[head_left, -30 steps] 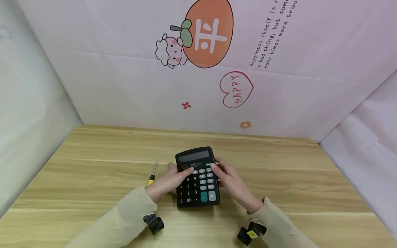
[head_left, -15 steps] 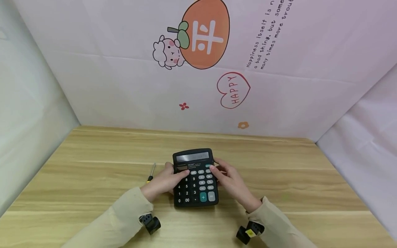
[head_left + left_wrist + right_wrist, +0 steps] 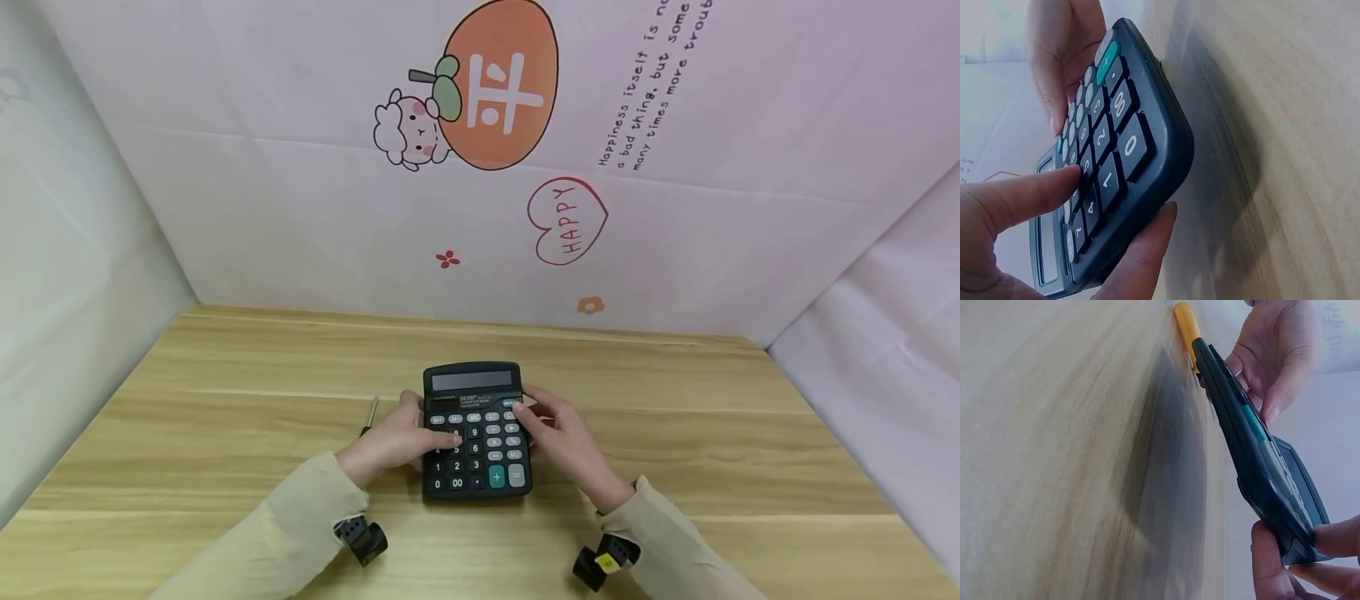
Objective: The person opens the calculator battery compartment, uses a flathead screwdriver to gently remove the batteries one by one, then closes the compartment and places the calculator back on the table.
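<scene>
A black desk calculator (image 3: 476,433) is held above the wooden table between both hands, its keys and blank-looking display facing up. My left hand (image 3: 390,437) grips its left side, thumb over the number keys near 5 and 8, other fingers underneath. In the left wrist view that thumb (image 3: 1035,195) lies on the keypad and a finger (image 3: 1141,262) supports the underside. My right hand (image 3: 562,440) holds the upper right edge, thumb by the green key below the display. Seen from the right wrist, the calculator (image 3: 1244,440) is tilted, with fingers below and thumb on top.
A screwdriver (image 3: 372,412) lies on the table beyond my left hand, mostly hidden by it; its yellow handle (image 3: 1187,328) shows in the right wrist view. A white printed cloth (image 3: 315,225) stands behind the table (image 3: 675,417), with white cloth on both sides.
My left thumb has slid down from the upper keys onto the number keys. The calculator has turned slightly straighter, and the display's reflection has changed. The right hand keeps its hold.
</scene>
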### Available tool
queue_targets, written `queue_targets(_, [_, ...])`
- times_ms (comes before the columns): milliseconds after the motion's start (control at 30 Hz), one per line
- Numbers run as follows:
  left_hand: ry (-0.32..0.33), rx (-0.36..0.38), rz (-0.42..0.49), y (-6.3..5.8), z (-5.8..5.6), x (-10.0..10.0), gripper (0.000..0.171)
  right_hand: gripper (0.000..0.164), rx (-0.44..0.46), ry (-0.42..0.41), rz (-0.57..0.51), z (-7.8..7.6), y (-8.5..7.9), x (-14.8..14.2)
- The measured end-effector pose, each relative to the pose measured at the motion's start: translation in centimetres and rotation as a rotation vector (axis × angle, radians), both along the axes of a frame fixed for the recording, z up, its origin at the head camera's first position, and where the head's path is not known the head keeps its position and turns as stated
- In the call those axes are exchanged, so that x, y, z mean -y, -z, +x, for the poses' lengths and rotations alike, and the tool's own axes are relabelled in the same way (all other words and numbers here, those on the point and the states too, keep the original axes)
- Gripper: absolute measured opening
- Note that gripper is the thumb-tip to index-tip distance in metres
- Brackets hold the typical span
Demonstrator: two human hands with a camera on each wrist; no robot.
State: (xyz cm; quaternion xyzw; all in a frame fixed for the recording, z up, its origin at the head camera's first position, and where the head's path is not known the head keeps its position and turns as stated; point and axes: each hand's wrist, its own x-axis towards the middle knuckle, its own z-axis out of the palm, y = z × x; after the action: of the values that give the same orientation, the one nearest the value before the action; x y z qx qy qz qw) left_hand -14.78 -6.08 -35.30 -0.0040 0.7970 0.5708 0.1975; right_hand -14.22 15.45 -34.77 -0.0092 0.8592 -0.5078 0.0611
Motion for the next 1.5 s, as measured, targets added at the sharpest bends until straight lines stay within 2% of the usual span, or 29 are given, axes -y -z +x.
queue_targets(267, [0.009,-0.005,-0.053,-0.07,-0.15,0.19,0.058,0.053,0.006,0.01,0.032,-0.03,0.32,0.15])
queue_targets(500, [0.003,-0.017,-0.042,-0.37,-0.04,0.34,0.057,0.065,-0.004,-0.033,0.049,0.12,0.29,0.02])
queue_targets(600, [0.002,-0.034,-0.052,-0.45,0.03,0.49,0.054,0.066,-0.005,-0.038,0.059,0.17,0.37,0.05])
queue_targets(933, [0.0,-0.027,-0.028,-0.59,0.07,0.68,0.044,0.064,0.03,-0.004,0.045,0.17,0.67,0.34])
queue_targets(1167, [0.03,-0.074,-0.149,-0.55,0.07,0.65,0.042,0.078,0.042,-0.034,0.073,0.19,0.63,0.4])
queue_targets(1300, [0.055,-0.092,-0.171,-0.43,0.05,0.69,0.041,0.081,0.041,-0.057,0.098,0.18,0.73,0.45])
queue_targets(1500, [0.043,-0.101,-0.198,-0.34,0.2,0.57,0.047,0.079,0.031,-0.067,0.133,0.12,0.94,0.63])
